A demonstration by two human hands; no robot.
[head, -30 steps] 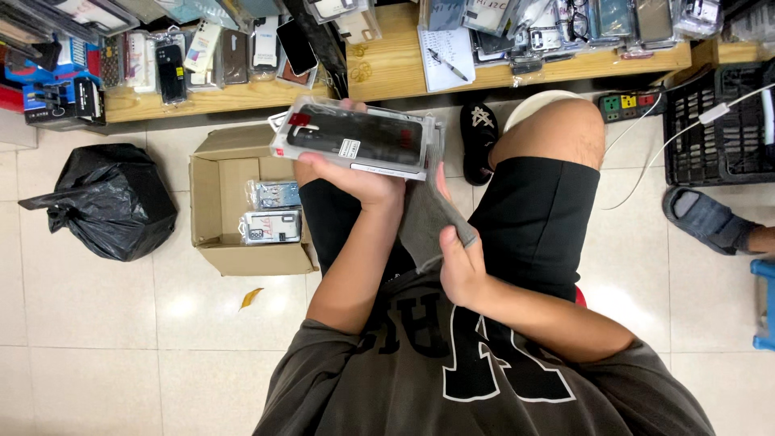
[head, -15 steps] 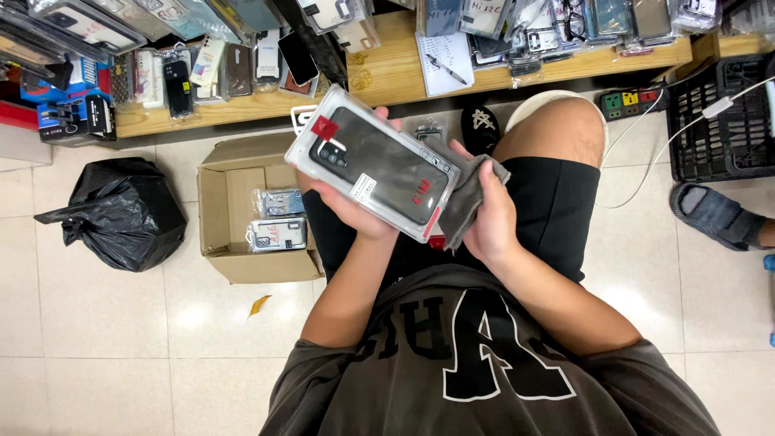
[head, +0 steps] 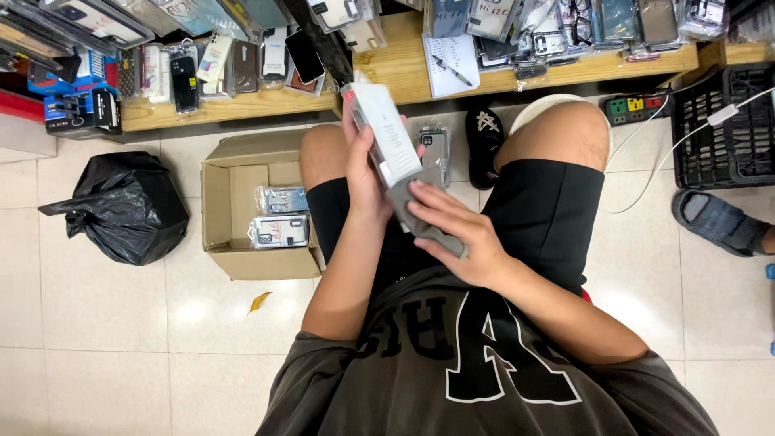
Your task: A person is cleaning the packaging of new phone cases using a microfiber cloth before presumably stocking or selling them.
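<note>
The left hand (head: 365,173) has turned the packaged case (head: 386,133) white side up.

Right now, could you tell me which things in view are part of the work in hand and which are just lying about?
In hand:
left hand
right hand
packaged phone case
grey sleeve

Lying about:
cardboard box
black bag
notepad with pen
power strip

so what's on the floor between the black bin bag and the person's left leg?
Head view: an open cardboard box stands between black bag and left leg.
</note>
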